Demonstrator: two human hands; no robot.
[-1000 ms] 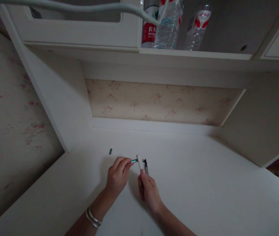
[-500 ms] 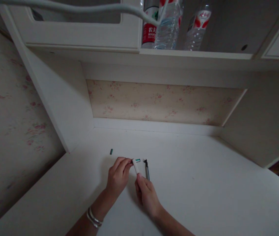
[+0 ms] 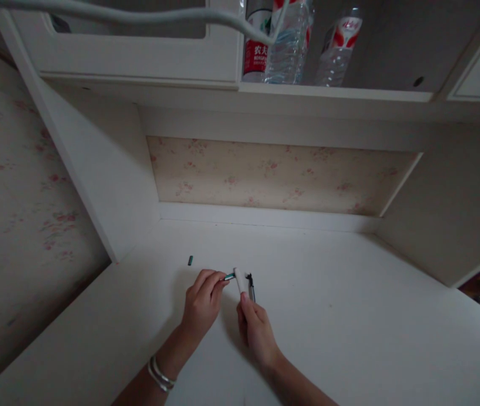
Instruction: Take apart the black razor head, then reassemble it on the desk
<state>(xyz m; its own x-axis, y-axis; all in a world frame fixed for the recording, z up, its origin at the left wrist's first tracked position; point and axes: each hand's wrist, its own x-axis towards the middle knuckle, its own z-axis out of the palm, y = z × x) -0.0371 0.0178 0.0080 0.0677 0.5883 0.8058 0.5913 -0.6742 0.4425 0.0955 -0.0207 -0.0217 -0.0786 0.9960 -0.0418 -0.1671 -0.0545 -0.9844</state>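
My left hand is closed, pinching a small green-and-dark strip like a razor cartridge between its fingertips. A white stick-shaped handle stands up from my right hand, whose fingers wrap round its lower part. The stick's upper end is right at the strip's right end; whether they touch I cannot tell. Just behind the stick lies a thin black razor-like handle, partly hidden by it. Another small dark-green strip rests on the white desk, beyond my left hand.
Above the desk is a white cabinet with a shelf holding clear plastic bottles and a red-labelled bottle. A pale curved bar crosses the top. Side panels border the desk, with flowered wallpaper behind.
My right hand has moved slightly right and up with the white stick. The green strip, which earlier showed to the right of the stick, now shows on its left, at my left fingertips.
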